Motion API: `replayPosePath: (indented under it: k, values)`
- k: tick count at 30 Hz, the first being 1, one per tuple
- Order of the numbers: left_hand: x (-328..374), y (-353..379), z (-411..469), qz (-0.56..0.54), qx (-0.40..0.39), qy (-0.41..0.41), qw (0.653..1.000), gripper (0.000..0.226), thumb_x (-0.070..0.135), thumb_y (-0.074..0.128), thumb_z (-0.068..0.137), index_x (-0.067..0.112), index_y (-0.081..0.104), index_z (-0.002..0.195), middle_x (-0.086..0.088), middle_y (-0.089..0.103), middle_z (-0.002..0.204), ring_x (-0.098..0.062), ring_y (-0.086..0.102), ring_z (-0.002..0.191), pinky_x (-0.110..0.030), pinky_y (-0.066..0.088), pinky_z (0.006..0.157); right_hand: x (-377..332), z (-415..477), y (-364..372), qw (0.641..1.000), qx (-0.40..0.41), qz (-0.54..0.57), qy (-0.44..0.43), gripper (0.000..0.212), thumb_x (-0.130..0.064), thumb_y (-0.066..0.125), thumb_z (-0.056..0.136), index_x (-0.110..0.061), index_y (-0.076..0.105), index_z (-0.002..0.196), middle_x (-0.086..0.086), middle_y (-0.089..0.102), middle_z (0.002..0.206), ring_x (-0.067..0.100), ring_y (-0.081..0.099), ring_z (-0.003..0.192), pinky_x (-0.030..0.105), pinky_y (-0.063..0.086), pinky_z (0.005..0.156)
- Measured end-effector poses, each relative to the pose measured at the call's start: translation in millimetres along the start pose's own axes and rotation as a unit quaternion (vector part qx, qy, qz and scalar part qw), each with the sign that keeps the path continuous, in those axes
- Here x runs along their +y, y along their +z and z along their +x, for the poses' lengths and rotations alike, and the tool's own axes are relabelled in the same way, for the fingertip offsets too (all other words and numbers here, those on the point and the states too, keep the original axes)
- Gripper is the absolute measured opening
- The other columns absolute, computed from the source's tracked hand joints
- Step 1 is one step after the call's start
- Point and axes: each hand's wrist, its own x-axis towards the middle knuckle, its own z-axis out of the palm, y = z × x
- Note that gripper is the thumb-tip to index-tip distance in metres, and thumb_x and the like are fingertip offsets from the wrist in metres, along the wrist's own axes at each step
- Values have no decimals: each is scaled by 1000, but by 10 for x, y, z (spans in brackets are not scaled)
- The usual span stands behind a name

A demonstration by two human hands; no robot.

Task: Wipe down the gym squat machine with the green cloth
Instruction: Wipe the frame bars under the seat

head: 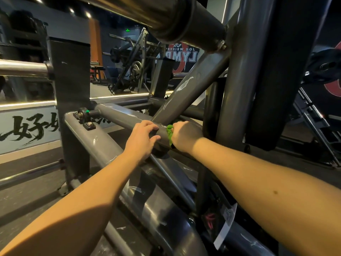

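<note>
Bare forearms (258,182) reach in: right hand (184,136) clutches crumpled green cloth (169,133) against slanting grey steel tube (118,115); left fingers (150,126) grip just beside.

The floor (27,196) bears the squat machine's grey frame (86,143). On its cross tube (120,115) the left hand (142,141) grips, and just beside it the right hand (184,135) holds a cloth (169,133), seemingly against the metal.

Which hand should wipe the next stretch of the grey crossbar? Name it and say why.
Right, probably. The right hand grips the green cloth against the grey crossbar where the diagonal strut joins. The left hand holds the bare crossbar, without cloth, so it suits bracing.
</note>
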Motion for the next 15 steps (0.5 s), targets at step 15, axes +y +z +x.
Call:
replayPosePath:
  k: [15]
  values:
    - [9, 29, 22, 26, -8, -1, 1000, 37, 27, 67, 97, 22, 62, 133, 4, 50, 136, -17, 45, 126, -39, 41, 108, 5, -23, -25, 992, -23, -110, -50, 33, -28, 40, 105, -15, 56, 130, 14, 61, 124, 35, 61, 109, 41, 53, 83]
